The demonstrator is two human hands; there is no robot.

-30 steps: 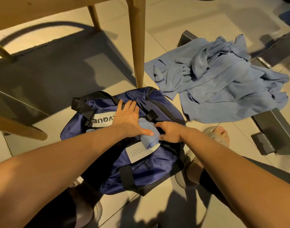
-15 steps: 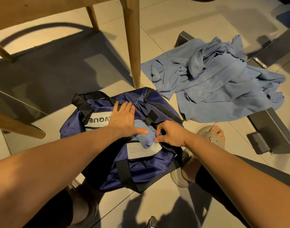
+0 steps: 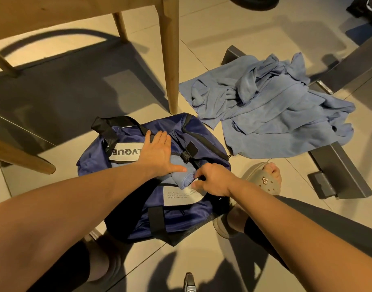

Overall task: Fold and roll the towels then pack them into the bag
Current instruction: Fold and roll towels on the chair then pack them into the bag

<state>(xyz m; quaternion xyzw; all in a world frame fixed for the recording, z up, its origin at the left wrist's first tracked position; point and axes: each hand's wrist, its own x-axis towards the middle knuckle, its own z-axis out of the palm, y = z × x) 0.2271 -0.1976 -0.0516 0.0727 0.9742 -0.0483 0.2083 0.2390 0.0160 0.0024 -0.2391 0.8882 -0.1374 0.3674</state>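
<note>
A navy duffel bag (image 3: 176, 220) with black straps lies on the tiled floor in front of me. A rolled light-blue towel (image 3: 182, 178) pokes out of its opening. My left hand (image 3: 157, 152) lies flat with straight fingers, pressing on the bag and the roll. My right hand (image 3: 212, 178) has its fingers curled at the near end of the roll, by the bag's black zipper edge. A heap of loose light-blue towels (image 3: 273, 114) lies on the floor at the back right.
A wooden table leg (image 3: 170, 60) stands just behind the bag, with more wooden legs at the left. Dark metal bars (image 3: 341, 171) lie on the floor at the right. My foot in a grey clog (image 3: 263, 180) sits beside the bag.
My right hand has slid slightly toward me along the end of the roll. The left hand stays flat on the bag.
</note>
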